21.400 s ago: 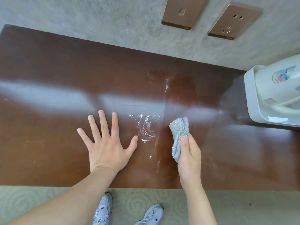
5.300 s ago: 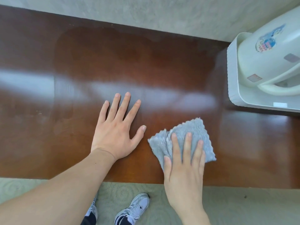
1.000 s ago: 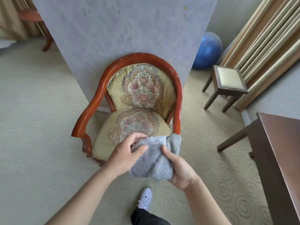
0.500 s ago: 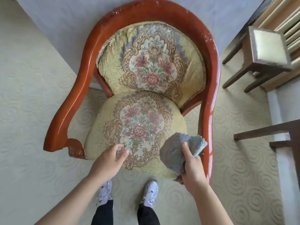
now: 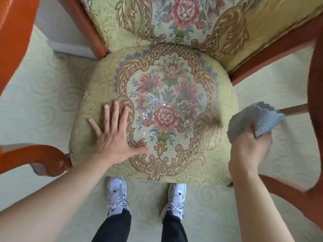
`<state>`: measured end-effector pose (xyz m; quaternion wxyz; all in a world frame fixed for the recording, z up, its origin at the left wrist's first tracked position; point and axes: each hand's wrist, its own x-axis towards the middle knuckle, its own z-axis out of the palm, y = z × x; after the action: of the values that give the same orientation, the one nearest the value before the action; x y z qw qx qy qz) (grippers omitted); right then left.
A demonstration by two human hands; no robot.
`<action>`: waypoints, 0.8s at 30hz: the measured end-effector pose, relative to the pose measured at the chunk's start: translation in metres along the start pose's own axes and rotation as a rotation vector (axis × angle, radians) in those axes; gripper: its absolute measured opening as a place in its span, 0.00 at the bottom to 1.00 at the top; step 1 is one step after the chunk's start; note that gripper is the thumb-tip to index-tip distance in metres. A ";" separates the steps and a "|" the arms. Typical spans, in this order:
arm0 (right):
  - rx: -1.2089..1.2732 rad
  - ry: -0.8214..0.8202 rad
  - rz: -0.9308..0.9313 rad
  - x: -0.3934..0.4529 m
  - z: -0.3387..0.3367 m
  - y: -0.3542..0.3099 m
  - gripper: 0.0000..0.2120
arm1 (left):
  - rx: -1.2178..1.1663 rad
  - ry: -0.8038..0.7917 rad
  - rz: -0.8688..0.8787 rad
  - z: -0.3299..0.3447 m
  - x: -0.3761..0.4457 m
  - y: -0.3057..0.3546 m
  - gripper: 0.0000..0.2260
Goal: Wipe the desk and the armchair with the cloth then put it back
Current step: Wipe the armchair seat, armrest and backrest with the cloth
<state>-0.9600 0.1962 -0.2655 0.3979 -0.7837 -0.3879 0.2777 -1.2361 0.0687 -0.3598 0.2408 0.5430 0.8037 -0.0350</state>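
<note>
A: Where is the cloth (image 5: pixel 254 119) at this moment?

B: It is bunched in the right hand (image 5: pixel 249 151), at the right edge of the armchair (image 5: pixel 97 95) seat. The fingers are curled around it in a closed grip, and a scalloped grey corner sticks out past them toward the right armrest (image 5: pixel 316 88).

A: Is it touching the seat?

B: I cannot tell. The hand and cloth are a little blurred, and they sit right over the seat's right rim, partly over the carpet (image 5: pixel 43 95) beyond it.

A: And the left hand (image 5: pixel 113 135)?

B: Flat on the seat cushion, fingers spread, palm down. Its grip is loose and wide, holding nothing. It lies on the left part of the woven pattern, thumb pointing toward the flower bouquet (image 5: pixel 164 110) in the middle.

A: Anything on the fabric itself?

B: Small shiny specks glint over the central flowers, between the two hands. What they are is unclear.

A: How does the person stand?

B: Directly in front of the chair, bent over it. Two white sneakers (image 5: pixel 117 194) show just below the seat's front edge, with dark trousers (image 5: pixel 115 227) above them. The left armrest (image 5: pixel 33 159) ends in a curved wooden scroll beside the left forearm. The backrest (image 5: pixel 174 20) fills the top of the view.
</note>
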 end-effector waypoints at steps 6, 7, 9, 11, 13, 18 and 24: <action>-0.216 -0.260 -0.117 -0.010 0.047 0.034 0.11 | 0.034 0.090 0.044 0.024 0.003 -0.009 0.68; -0.227 -0.330 -0.070 -0.014 0.057 0.038 0.13 | 0.035 0.100 0.054 0.025 0.004 -0.009 0.68; -0.368 -0.389 -0.031 -0.021 0.076 0.045 0.23 | 0.035 0.109 0.079 0.027 0.004 -0.010 0.69; -0.458 -0.360 -0.083 -0.027 0.088 0.046 0.28 | 0.037 0.108 0.093 0.028 0.005 -0.008 0.70; -0.461 -0.362 -0.155 -0.032 0.093 0.044 0.29 | 0.034 0.107 0.095 0.028 0.007 -0.009 0.70; -0.597 -0.516 -0.470 -0.053 0.108 0.039 0.29 | 0.029 0.059 0.083 0.026 0.006 -0.008 0.71; -0.598 -0.753 -0.750 -0.089 0.120 0.033 0.35 | -0.009 -0.027 0.064 0.019 0.006 -0.009 0.74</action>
<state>-1.0848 0.1584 -0.3454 0.0671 -0.5194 -0.8126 0.2556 -1.2391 0.0644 -0.3812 0.2549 0.5670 0.7827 -0.0310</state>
